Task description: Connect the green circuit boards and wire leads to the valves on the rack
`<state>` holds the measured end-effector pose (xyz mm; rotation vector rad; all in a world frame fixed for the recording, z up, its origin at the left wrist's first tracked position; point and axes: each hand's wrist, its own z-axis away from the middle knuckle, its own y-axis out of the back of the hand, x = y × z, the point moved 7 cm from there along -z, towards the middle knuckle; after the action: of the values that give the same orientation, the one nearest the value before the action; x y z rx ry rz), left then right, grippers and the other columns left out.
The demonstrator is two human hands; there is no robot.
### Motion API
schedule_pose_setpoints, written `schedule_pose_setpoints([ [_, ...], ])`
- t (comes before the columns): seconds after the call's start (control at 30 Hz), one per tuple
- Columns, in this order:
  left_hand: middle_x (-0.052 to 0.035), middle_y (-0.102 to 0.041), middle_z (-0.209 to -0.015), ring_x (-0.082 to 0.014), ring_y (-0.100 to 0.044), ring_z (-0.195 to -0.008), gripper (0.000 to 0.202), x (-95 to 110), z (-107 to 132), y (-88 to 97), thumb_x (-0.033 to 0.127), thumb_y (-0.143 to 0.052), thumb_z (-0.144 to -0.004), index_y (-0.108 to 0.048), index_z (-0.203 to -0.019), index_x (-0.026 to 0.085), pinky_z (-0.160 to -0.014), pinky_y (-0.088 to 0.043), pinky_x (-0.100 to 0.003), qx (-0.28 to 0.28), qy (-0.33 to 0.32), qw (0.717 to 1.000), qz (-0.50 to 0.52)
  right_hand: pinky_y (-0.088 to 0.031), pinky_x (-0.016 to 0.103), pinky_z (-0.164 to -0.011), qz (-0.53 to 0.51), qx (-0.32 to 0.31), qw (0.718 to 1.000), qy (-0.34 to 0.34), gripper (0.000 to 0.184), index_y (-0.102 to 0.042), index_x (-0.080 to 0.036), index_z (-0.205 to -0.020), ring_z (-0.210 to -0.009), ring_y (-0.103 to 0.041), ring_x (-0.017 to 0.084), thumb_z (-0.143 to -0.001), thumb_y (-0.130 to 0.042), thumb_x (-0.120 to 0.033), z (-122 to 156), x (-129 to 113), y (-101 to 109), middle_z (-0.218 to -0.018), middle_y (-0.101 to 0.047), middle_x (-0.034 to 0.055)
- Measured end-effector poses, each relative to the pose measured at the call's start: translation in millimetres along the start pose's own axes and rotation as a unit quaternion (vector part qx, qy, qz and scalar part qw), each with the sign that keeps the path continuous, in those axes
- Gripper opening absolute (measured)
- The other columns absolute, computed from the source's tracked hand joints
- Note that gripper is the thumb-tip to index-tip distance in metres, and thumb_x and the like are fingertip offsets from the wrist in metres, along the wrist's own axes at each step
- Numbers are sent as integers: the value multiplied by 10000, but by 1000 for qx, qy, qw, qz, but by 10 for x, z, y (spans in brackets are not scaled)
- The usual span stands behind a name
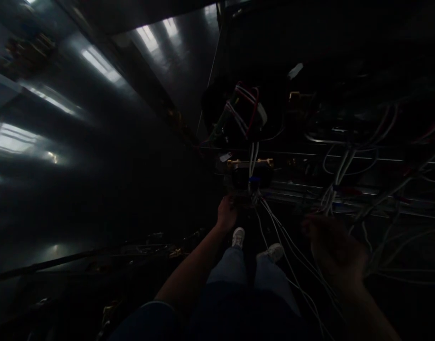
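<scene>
The scene is very dark. My left hand (227,213) reaches forward and grips the lower edge of a dark box-like unit (246,179) with a brass fitting (249,163) across its top. White wires (274,222) hang from that unit. My right hand (333,246) hovers to the right, close to the camera, fingers loosely curled near a bundle of white cables (331,194); I cannot see anything in it. My legs in blue jeans and white shoes (239,237) show below.
A rack of equipment (363,142) with many white and red wires fills the right half. A bundle of red and white wires (248,109) loops above the unit. A shiny floor (61,142) with light reflections spreads to the left.
</scene>
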<state>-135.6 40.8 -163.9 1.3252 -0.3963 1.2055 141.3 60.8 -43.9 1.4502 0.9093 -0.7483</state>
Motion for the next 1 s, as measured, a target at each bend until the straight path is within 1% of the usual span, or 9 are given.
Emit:
schedule_pose_setpoints([
  [0.1, -64, -615, -1183, -207, -529, -1154, 503, -115, 1, -223, -59, -590, -604, -640, -1034, 198, -985, -428, -363, -68, -1, 998, 11, -529, 345, -677, 14, -91, 995, -42, 217, -639, -197, -887, -759, -662, 211, -807, -460, -291, -42, 69, -609, -841, -695, 70],
  [0.2, -71, -666, -1098, -207, -589, -1078, 369, -249, -28, -348, -4, -637, -655, -668, -977, 172, -949, -454, -358, -115, 23, 993, 32, -525, 342, -712, 30, -132, 988, -72, 229, -637, -177, -871, -767, -663, 210, -786, -443, -262, -147, 158, -915, -828, -702, 76],
  [0.3, -80, -714, -934, -201, -657, -893, 236, -359, -39, -299, 64, -661, -696, -684, -921, 130, -832, -504, -337, -160, 54, 984, 58, -523, 327, -717, 30, -122, 991, -45, 225, -640, -178, -883, -755, -660, 195, -806, -445, -261, -151, 75, -930, -819, -699, 62],
  [0.43, -68, -725, -906, -184, -658, -839, 353, -361, 19, 53, 58, -758, -583, -686, -923, 124, -800, -502, -301, -193, 68, 974, 101, -523, 281, -651, 22, -64, 997, 29, 182, -623, -188, -885, -699, -650, 161, -853, -450, -236, -39, -259, -759, -774, -677, 33],
  [0.53, -54, -722, -867, -164, -649, -789, 374, -222, 88, 317, 148, -804, -553, -688, -908, 117, -787, -497, -296, -220, 85, 952, 197, -528, 267, -642, 33, -63, 991, 117, 160, -602, -201, -942, -707, -648, 148, -879, -455, -195, 6, -596, -740, -793, -665, 23],
  [0.67, -27, -715, -807, -125, -629, -727, 422, 76, 72, 539, 237, -854, -481, -704, -857, 117, -751, -484, -257, -201, 101, 921, 317, -526, 346, -832, 91, -83, 949, 291, 258, -548, -193, -1122, -980, -623, 192, -893, -443, -139, -12, -1010, -928, -1054, -655, 79],
  [0.73, -25, -715, -800, -113, -625, -714, 444, 213, 27, 567, 261, -866, -467, -710, -858, 119, -741, -476, -243, -190, 105, 908, 357, -491, 400, -912, 136, -78, 923, 353, 321, -491, -161, -1220, -1095, -569, 227, -902, -451, -157, -48, -1105, -1054, -1151, -623, 115],
  [0.8, -30, -714, -795, -112, -626, -700, 453, 313, -28, 542, 296, -866, -477, -712, -864, 119, -727, -472, -243, -190, 110, 889, 402, -481, 420, -910, 181, -68, 907, 373, 370, -447, -122, -1273, -1101, -556, 249, -914, -459, -209, -107, -1117, -1161, -1162, -614, 146],
  [1.0, -16, -686, -702, -95, -612, -646, 284, 352, -205, 406, 302, -813, -602, -711, -790, 115, -666, -452, -217, -195, 143, 854, 461, -467, 400, -859, 254, -31, 909, 328, 357, -486, -101, -1224, -983, -578, 254, -920, -469, -288, -258, -1026, -1242, -1073, -633, 144],
])
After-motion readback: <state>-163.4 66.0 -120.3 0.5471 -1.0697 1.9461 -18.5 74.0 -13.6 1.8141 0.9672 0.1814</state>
